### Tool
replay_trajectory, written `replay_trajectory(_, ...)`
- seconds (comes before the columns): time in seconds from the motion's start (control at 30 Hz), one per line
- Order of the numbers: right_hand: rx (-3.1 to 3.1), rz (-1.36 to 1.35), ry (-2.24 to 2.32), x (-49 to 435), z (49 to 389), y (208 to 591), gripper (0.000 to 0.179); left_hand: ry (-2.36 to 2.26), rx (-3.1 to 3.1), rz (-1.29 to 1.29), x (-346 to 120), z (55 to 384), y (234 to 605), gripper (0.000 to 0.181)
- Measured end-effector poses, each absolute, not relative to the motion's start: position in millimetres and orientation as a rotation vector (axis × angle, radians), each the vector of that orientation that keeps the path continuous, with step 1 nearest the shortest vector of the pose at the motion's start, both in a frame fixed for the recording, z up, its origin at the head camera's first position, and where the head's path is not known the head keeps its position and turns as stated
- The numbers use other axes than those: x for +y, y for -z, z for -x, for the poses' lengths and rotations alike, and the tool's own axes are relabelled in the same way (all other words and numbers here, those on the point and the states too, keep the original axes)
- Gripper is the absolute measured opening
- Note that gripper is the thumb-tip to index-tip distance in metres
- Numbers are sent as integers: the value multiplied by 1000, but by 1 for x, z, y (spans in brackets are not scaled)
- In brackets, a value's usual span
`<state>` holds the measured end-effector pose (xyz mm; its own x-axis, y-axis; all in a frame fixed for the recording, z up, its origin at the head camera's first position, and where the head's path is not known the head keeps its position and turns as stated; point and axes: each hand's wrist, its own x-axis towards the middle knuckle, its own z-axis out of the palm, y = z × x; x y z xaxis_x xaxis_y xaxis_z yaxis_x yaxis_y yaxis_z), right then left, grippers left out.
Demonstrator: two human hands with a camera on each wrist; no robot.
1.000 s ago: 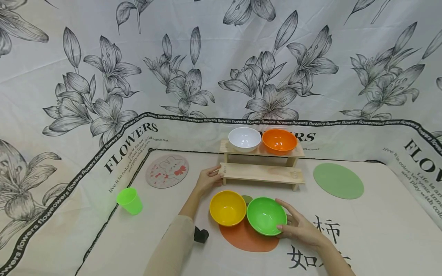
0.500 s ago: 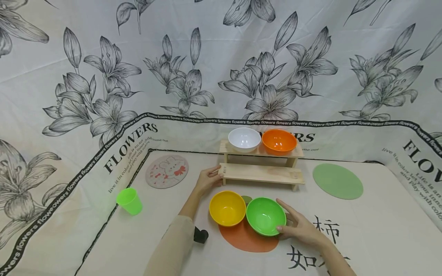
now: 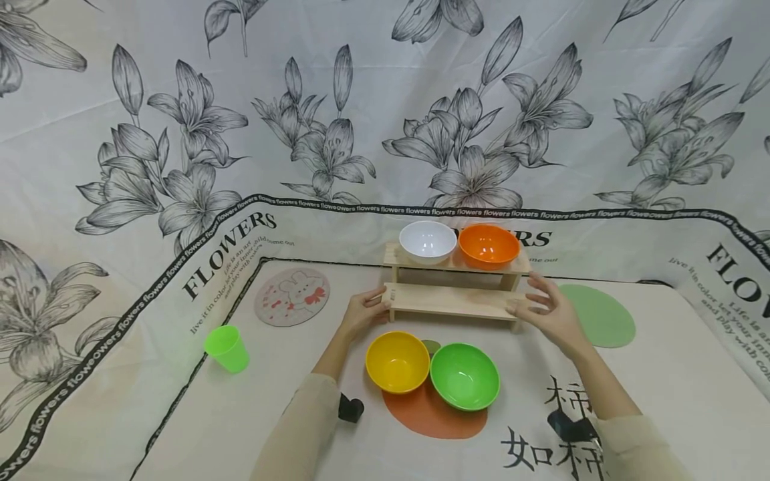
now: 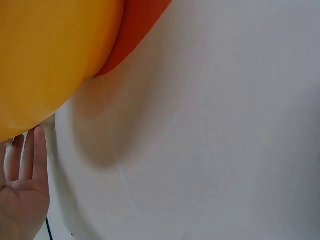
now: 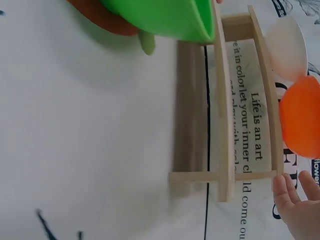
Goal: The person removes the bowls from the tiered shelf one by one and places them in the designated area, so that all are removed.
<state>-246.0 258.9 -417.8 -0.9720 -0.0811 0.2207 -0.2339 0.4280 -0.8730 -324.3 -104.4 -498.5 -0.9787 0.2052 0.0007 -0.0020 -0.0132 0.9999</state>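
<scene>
A two-step wooden stand (image 3: 454, 302) is at the back of the table. A white bowl (image 3: 427, 243) and an orange bowl (image 3: 488, 247) sit on its upper step; the lower step is bare. My left hand (image 3: 362, 316) touches the lower step's left end; the left wrist view shows its fingers extended, tips hidden behind the yellow bowl (image 4: 45, 60). At the stand's right end is my right hand (image 3: 555, 318), fingers extended beside the upper step and thumb by the lower one. In front, the yellow bowl and a green bowl (image 3: 465, 377) stand side by side.
An orange round print (image 3: 442, 417) lies under the front bowls. To the left are a green cup (image 3: 226, 349) and a rabbit-patterned round mat (image 3: 292, 297). A green oval mat (image 3: 601, 315) lies right of the stand. A flower-printed cloth hangs behind.
My right hand has let go of the green bowl and moved up and back to the stand's right end. My left hand stays at the left end, and the bowls have not moved.
</scene>
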Motion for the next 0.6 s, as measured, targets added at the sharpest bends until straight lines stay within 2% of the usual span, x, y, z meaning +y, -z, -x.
replay_trajectory(0.13,-2530,-317,-1533,263,270,397,87,-2107,2086,-243,-105,320,490,52)
replay_trajectory(0.33,-2552,-338,-1601,264,302,378,92,-2128,2120,-238,-104,325,498,51)
replay_trajectory(0.6,-2611,-334,-1673,256,324,370,92,-2134,2098,-214,-104,326,499,51)
